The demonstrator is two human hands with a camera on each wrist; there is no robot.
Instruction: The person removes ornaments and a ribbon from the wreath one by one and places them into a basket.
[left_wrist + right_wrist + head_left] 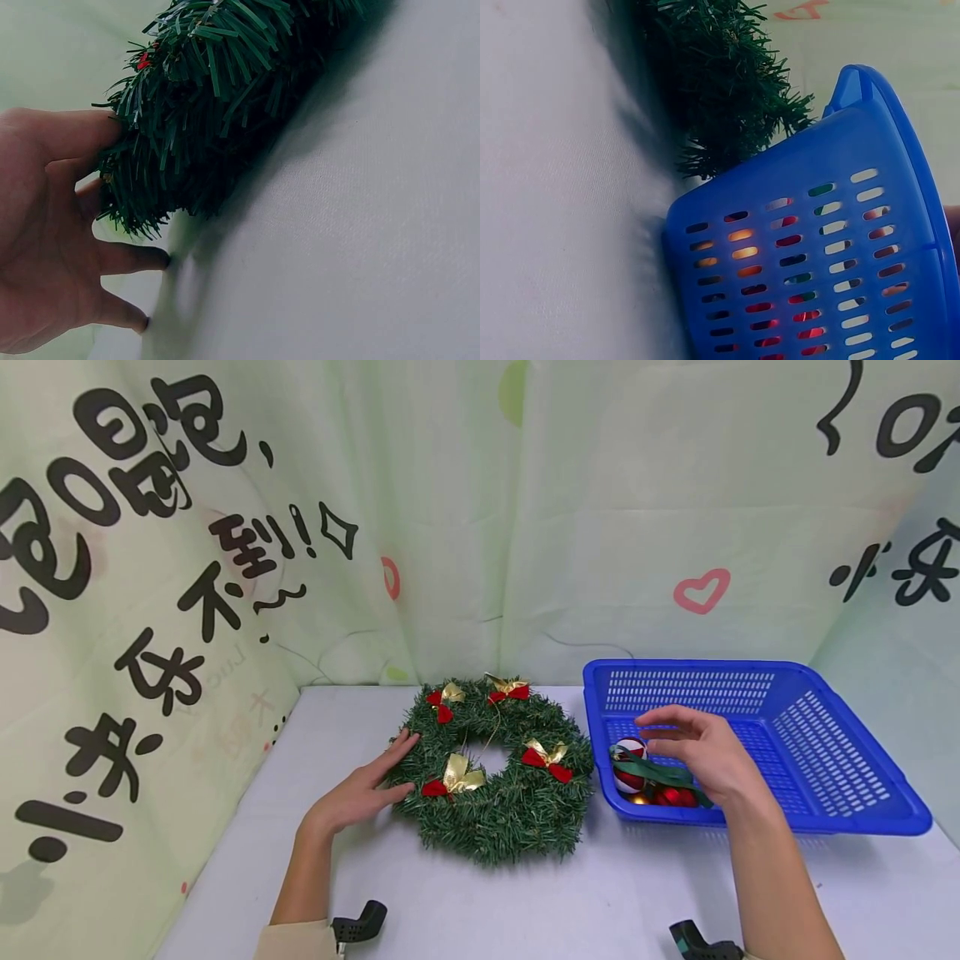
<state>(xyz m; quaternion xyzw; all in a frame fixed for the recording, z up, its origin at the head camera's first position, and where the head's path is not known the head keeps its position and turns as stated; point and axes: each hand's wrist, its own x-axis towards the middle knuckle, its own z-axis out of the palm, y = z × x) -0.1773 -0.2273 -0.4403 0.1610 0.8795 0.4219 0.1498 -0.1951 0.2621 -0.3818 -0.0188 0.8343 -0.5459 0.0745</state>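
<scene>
A green wreath [502, 831] lies flat on the table, with several red and gold bows [459, 777] on it. My left hand [363, 789] rests against its left side, fingers spread; in the left wrist view the thumb and fingers [124, 256] touch or border the needles. Over the left part of a blue plastic basket [697, 666] hovers my right hand [701, 752], loosely bent and holding nothing that shows. Below it in the basket are a red-and-white ball [628, 747], a dark green ribbon [656, 770], a shiny red ornament [675, 797] and something gold [637, 799].
The basket stands right of the wreath, nearly touching it; its slotted wall [780, 187] fills much of the right wrist view. A pale printed curtain [600, 527] hangs behind the white table [525, 910] and along its sides.
</scene>
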